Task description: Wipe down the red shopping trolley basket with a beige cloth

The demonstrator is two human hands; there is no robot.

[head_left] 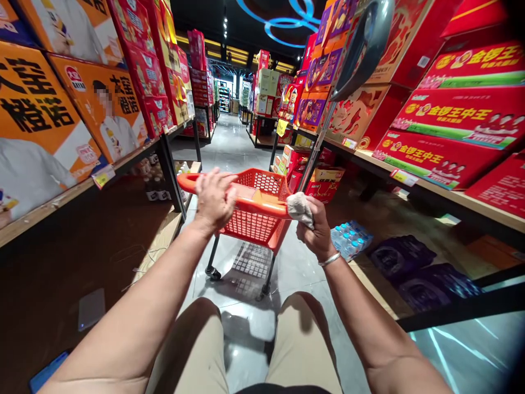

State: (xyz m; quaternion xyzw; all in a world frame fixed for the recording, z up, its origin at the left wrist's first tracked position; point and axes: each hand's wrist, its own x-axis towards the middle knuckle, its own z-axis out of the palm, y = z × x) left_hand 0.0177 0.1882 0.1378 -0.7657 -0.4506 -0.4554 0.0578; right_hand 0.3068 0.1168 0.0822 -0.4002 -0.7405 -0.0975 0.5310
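Note:
An orange plastic shopping cart (256, 229) stands in the aisle just in front of my knees, its mesh basket on dark legs with casters. My left hand (215, 200) lies over the left part of the cart's handle (258, 203), fingers curled across the top. At the handle's right end, my right hand (318, 227) grips a crumpled greyish cloth (301, 209), which touches the orange plastic. A bracelet circles my right wrist. Beside the cart on the right rises a slanted metal pole (318, 145) with a dark grey curved head (366, 46).
Left shelves carry orange cartons (98, 104); right shelves carry red boxes (455, 112). Low on the right sit shrink-wrapped water bottles (351, 239) and dark purple packs (404, 257). The shiny floor (232, 131) runs back between the shelves, whose wooden edges flank the cart closely.

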